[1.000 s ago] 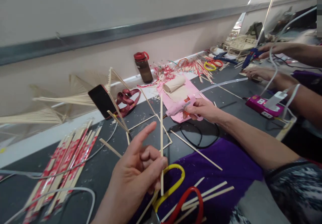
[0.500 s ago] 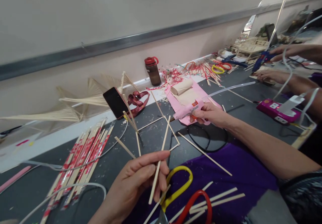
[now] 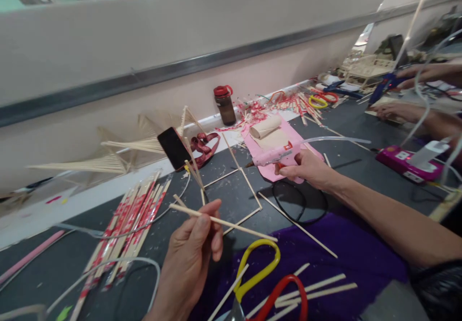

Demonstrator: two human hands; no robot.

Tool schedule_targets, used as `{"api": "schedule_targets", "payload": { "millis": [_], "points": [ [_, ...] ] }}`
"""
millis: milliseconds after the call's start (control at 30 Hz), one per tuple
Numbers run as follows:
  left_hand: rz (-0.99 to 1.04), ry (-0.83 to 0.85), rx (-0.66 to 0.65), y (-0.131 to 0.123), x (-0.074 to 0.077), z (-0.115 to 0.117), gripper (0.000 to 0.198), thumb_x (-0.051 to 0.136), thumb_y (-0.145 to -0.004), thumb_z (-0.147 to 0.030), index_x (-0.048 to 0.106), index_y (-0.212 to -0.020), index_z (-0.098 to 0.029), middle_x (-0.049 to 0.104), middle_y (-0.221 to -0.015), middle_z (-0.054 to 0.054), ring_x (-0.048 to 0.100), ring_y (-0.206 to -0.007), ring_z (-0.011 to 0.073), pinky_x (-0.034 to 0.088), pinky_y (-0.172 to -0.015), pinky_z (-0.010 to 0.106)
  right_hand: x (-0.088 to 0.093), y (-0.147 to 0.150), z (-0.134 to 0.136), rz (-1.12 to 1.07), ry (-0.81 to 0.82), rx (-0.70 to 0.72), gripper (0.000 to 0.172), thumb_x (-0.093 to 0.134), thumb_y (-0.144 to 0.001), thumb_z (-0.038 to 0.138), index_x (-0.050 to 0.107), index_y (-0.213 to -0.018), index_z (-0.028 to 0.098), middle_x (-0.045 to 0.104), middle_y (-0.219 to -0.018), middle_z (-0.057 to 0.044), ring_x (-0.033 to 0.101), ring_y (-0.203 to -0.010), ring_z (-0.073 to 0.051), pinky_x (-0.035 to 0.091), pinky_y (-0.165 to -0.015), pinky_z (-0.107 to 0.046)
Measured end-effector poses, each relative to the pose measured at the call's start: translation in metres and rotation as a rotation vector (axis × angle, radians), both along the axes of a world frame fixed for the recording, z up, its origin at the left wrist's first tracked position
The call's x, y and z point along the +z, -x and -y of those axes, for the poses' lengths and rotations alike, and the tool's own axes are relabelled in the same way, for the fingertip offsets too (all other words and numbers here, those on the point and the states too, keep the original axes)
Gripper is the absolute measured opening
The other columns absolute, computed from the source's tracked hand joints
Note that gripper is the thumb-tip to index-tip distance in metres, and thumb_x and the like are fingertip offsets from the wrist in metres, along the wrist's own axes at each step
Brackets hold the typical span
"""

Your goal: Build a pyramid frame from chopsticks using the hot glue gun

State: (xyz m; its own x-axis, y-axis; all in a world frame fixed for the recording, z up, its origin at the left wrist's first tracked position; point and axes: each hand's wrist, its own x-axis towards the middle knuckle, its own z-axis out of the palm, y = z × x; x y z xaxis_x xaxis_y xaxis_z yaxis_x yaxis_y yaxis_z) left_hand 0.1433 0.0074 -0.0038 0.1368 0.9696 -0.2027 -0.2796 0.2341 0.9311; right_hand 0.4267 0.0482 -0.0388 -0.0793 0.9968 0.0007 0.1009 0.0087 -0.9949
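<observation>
Beside a bundle of wrapped chopsticks (image 3: 126, 224) on the dark table (image 3: 361, 133), the left hand (image 3: 193, 253) pinches a bare bamboo stick (image 3: 238, 227) between thumb and fingertips. The stick lies almost level, held above the table in front of a square stick frame (image 3: 250, 189), with its far end over the yellow-handled scissors (image 3: 269, 241). Farther right, the right hand (image 3: 310, 169) is closed around the grip of a pink glue gun (image 3: 270, 156), whose nozzle points left toward the frame.

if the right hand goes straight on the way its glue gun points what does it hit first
Likely the slanted stick of the square frame, just off the nozzle of the pink glue gun in the right hand; depth is unclear.
</observation>
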Motion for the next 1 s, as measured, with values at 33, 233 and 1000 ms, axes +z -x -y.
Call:
{"api": "schedule_targets", "payload": {
  "millis": [33,233,1000],
  "points": [
    [0.006,0.007,0.014,-0.001,0.0,0.0,0.028,0.07,-0.074,-0.035,0.07,-0.095,-0.017,0.058,-0.056,-0.002,0.048,-0.042,0.0049,0.037,-0.038,0.014,-0.001,0.001,0.001,0.014,0.016,-0.002,0.025,0.071,-0.068,0.033,0.063,-0.079,0.012,0.051,-0.057,0.003,0.042,-0.049,-0.007,0.028,-0.043,-0.019],
    [0.017,-0.007,0.051,-0.003,0.0,-0.005,0.034,0.067,-0.076,-0.04,0.066,-0.098,-0.015,0.071,-0.084,0.009,0.064,-0.061,0.0129,0.047,-0.042,0.017,-0.008,0.001,0.002,0.047,0.063,0.011,0.032,0.071,-0.068,0.042,0.064,-0.079,0.013,0.055,-0.059,0.0,0.044,-0.049,-0.009,0.03,-0.042,-0.021],
    [-0.194,-0.233,0.168,0.006,0.01,-0.011,0.016,0.067,-0.076,-0.023,0.067,-0.09,-0.016,0.07,-0.099,0.006,0.069,-0.08,0.0151,0.056,-0.057,0.016,0.002,-0.001,0.01,0.048,-0.043,0.147,0.039,0.061,-0.078,0.05,0.069,-0.081,0.013,0.06,-0.062,-0.004,0.05,-0.054,-0.01,0.032,-0.045,-0.021]
  ]
}}
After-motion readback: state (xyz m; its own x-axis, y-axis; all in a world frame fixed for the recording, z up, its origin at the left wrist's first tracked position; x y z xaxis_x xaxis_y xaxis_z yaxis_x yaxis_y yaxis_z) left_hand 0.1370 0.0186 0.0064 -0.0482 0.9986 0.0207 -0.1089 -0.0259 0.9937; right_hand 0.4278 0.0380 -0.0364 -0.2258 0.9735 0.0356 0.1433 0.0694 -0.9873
